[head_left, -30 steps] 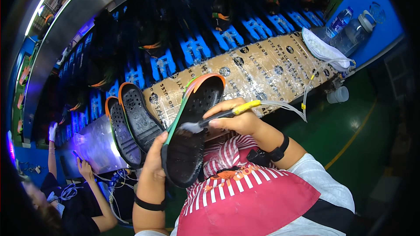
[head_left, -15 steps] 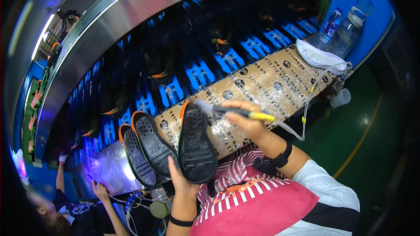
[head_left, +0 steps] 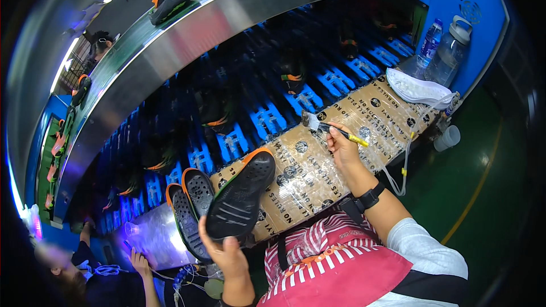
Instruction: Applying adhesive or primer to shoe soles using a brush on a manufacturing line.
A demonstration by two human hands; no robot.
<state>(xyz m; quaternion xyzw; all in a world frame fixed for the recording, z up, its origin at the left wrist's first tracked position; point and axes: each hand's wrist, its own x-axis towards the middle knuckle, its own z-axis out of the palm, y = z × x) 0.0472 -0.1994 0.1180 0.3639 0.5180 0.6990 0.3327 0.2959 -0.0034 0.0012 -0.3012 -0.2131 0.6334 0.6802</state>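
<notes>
A black shoe sole [head_left: 242, 193] with an orange heel rim lies tilted at the middle of the bench, its far end pointing right. My left hand [head_left: 228, 258] grips its near end, thumb and fingers at the edge. Two similar soles, a nearer one [head_left: 199, 187] and an outer one [head_left: 183, 216], rest side by side to its left, partly covered. My right hand [head_left: 344, 150] is closed round the black and yellow handle of a flat brush [head_left: 324, 125]. The brush's bristles are apart from the sole, over the printed covering of the bench.
Blue holders with shoes [head_left: 267, 122] line the dark machine opening behind the bench [head_left: 301, 176]. At right are a white sole [head_left: 418, 88], bottles [head_left: 430, 42], a white cup [head_left: 447, 138] and a clear tube [head_left: 398, 179]. A co-worker's hand [head_left: 140, 262] is at lower left.
My right hand has lifted the brush off the sole's heel end and moved it right. The sole in my left hand has turned, its heel end swinging right. The view has shifted a little.
</notes>
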